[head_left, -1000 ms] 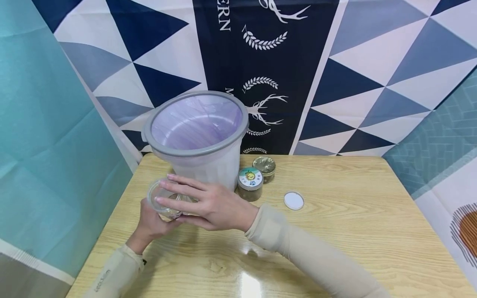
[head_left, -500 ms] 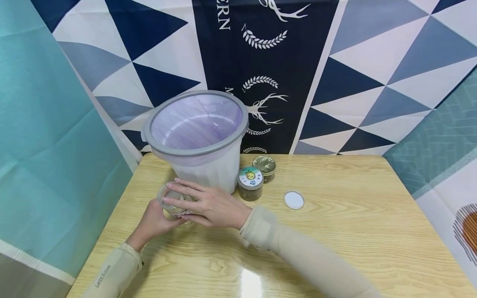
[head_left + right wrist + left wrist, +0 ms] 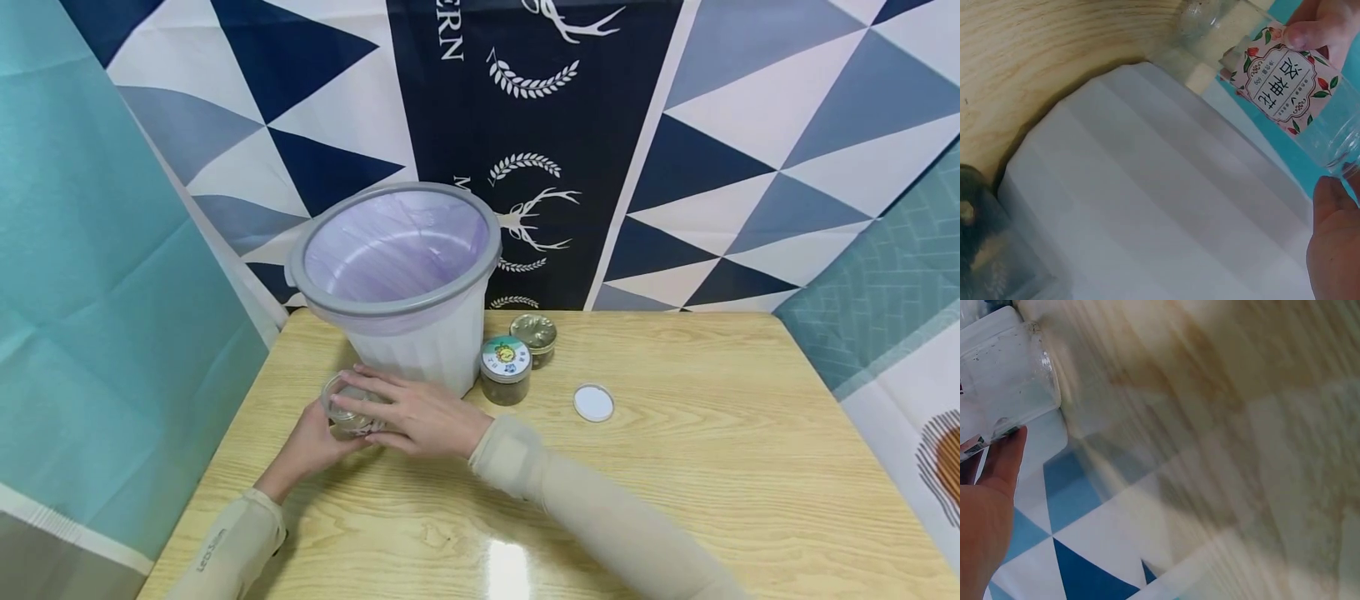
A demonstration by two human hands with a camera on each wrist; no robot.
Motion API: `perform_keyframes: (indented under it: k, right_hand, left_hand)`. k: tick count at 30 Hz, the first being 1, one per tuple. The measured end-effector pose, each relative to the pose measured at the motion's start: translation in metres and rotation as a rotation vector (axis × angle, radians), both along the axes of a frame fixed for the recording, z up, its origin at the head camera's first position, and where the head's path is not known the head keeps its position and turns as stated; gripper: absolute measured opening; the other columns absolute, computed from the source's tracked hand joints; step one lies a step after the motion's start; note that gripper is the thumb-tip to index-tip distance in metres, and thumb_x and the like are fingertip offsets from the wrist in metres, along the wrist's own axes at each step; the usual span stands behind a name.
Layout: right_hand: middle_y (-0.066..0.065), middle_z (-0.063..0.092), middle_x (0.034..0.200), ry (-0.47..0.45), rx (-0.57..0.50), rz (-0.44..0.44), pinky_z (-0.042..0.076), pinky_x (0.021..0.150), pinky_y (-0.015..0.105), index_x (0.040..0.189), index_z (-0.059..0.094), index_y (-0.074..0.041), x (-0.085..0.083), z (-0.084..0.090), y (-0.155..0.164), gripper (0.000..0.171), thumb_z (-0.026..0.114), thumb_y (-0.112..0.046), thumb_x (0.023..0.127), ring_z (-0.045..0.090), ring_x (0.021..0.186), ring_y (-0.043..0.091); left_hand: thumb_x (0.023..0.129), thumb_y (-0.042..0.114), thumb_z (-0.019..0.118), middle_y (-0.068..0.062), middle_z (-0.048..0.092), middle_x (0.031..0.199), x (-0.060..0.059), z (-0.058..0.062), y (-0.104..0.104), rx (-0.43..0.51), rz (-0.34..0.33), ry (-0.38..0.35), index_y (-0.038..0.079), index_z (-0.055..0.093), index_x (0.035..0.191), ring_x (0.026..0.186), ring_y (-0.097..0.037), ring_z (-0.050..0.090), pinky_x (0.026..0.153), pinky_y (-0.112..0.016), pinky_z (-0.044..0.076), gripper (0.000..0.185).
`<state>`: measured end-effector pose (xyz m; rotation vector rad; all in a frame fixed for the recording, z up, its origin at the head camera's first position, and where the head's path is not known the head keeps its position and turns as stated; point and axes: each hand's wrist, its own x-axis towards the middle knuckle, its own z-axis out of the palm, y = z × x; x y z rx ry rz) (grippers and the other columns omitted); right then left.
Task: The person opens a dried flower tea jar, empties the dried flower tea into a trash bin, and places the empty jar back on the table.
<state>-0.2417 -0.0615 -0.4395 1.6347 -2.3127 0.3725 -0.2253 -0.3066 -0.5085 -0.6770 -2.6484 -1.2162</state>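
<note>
A small clear empty jar with a floral label stands low over the wooden table, just in front of the white bin with the grey rim. My left hand grips the jar from the near side; in the left wrist view the jar lies above my thumb. My right hand reaches across and holds the jar from the right and top, and its fingertips pinch the label. The jar has no lid on.
Right of the bin stand two small filled jars, one with a colourful lid and one with a gold lid. A loose white lid lies further right. Patterned curtains close in the back and sides.
Both hands have brought the clear jar down and a little right, toward the bin's foot, and turned it from tilted toward me to more upright.
</note>
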Motion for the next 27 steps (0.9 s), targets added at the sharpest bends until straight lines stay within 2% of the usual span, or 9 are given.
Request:
perform_keyframes:
  k: [3, 10, 16, 19, 21, 24, 26, 27]
  right_hand:
    - [0.007, 0.026, 0.171, -0.022, 0.023, -0.016, 0.020, 0.128, 0.030, 0.163, 0.034, -0.022, -0.0015, -0.0033, -0.0021, 0.066, 0.058, -0.040, 0.105, 0.021, 0.160, 0.024]
    - [0.008, 0.025, 0.172, -0.060, 0.015, -0.035, 0.016, 0.130, 0.033, 0.163, 0.034, -0.022, -0.0056, -0.0064, -0.0061, 0.070, 0.062, -0.041, 0.102, 0.022, 0.160, 0.024]
    - [0.007, 0.024, 0.172, -0.071, 0.032, -0.044, 0.013, 0.130, 0.034, 0.164, 0.031, -0.023, -0.0067, -0.0063, -0.0083, 0.072, 0.063, -0.041, 0.102, 0.020, 0.160, 0.024]
    - [0.007, 0.023, 0.173, -0.072, 0.038, -0.048, 0.010, 0.131, 0.033, 0.164, 0.030, -0.023, -0.0071, -0.0066, -0.0093, 0.073, 0.064, -0.039, 0.102, 0.018, 0.161, 0.023]
    - [0.007, 0.022, 0.173, -0.071, 0.038, -0.049, 0.009, 0.131, 0.033, 0.165, 0.030, -0.024, -0.0072, -0.0070, -0.0096, 0.074, 0.065, -0.039, 0.101, 0.017, 0.161, 0.023]
    - [0.008, 0.020, 0.173, -0.062, 0.031, -0.037, 0.009, 0.131, 0.033, 0.165, 0.029, -0.024, -0.0074, -0.0076, -0.0080, 0.076, 0.067, -0.038, 0.100, 0.015, 0.161, 0.023]
    - [0.009, 0.020, 0.173, -0.044, 0.017, -0.016, 0.010, 0.131, 0.034, 0.164, 0.031, -0.023, -0.0074, -0.0075, -0.0048, 0.076, 0.068, -0.036, 0.100, 0.015, 0.161, 0.023]
    - [0.009, 0.020, 0.173, -0.030, 0.006, -0.004, 0.012, 0.131, 0.034, 0.164, 0.032, -0.022, -0.0073, -0.0070, -0.0023, 0.076, 0.069, -0.035, 0.099, 0.016, 0.161, 0.023]
  left_hand:
    - [0.081, 0.015, 0.090, -0.014, 0.055, 0.150, -0.0005, -0.0046, -0.0010, 0.020, -0.003, -0.045, 0.011, 0.035, 0.160, 0.124, -0.030, 0.062, 0.094, -0.034, 0.058, 0.096]
    - [0.085, 0.020, 0.087, -0.010, 0.062, 0.140, -0.0003, -0.0084, -0.0009, 0.042, 0.010, -0.142, 0.011, 0.045, 0.152, 0.120, -0.018, 0.062, 0.094, -0.030, 0.057, 0.080]
    - [0.087, 0.019, 0.085, -0.009, 0.063, 0.139, 0.0006, -0.0099, -0.0032, 0.050, 0.002, -0.166, 0.011, 0.044, 0.152, 0.121, -0.010, 0.061, 0.097, -0.028, 0.056, 0.078]
    - [0.088, 0.019, 0.084, -0.010, 0.062, 0.140, 0.0011, -0.0104, -0.0037, 0.055, 0.005, -0.171, 0.011, 0.042, 0.154, 0.122, -0.015, 0.062, 0.098, -0.027, 0.055, 0.078]
    - [0.088, 0.019, 0.084, -0.012, 0.060, 0.143, 0.0017, -0.0101, -0.0032, 0.059, 0.006, -0.175, 0.011, 0.038, 0.157, 0.125, -0.022, 0.061, 0.099, -0.031, 0.055, 0.083]
    - [0.084, 0.020, 0.088, -0.013, 0.050, 0.153, 0.0029, -0.0085, -0.0010, 0.071, 0.019, -0.179, 0.015, 0.027, 0.163, 0.134, -0.033, 0.054, 0.107, -0.047, 0.051, 0.100]
    - [0.078, 0.022, 0.093, -0.012, 0.042, 0.159, 0.0054, -0.0067, 0.0007, 0.098, 0.048, -0.155, 0.019, 0.020, 0.165, 0.141, -0.033, 0.047, 0.111, -0.054, 0.045, 0.114]
    - [0.074, 0.022, 0.096, -0.012, 0.040, 0.160, 0.0073, -0.0058, 0.0014, 0.124, 0.067, -0.117, 0.019, 0.019, 0.165, 0.142, -0.031, 0.045, 0.112, -0.057, 0.041, 0.119]
